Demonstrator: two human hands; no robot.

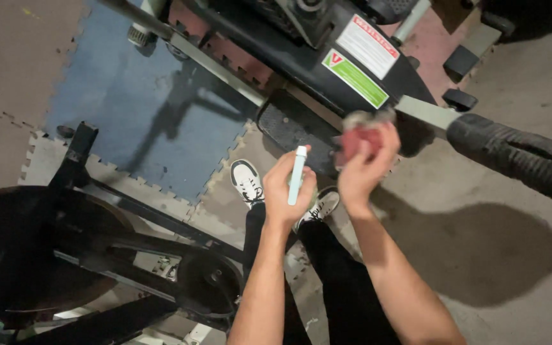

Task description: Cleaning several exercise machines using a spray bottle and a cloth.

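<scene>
Your left hand (287, 185) is wrapped around a slim, pale green tube-shaped bottle (298, 174), fingers closed on its lower half so the white top sticks up above your thumb. Your right hand (362, 167) is bunched around a red cloth (360, 140), fingertips pinching it into a wad with a greyish edge poking out above. Both are held in the air over your white and black shoes (248, 181), just in front of the black exercise machine (301, 57) with its grey bar (426, 110) and foam-padded handle (519, 156). The bottle looks light and rigid, with a smooth wall that could slip if wet, so a grip around the middle of the body seems soundest, leaving the top free. The cloth looks soft and limp; it will take whatever shape you squeeze it into, and gathering it in the palm gives more control than holding a corner. A black flywheel (27, 249) sits to your left on the foam floor mats (129, 108).
</scene>
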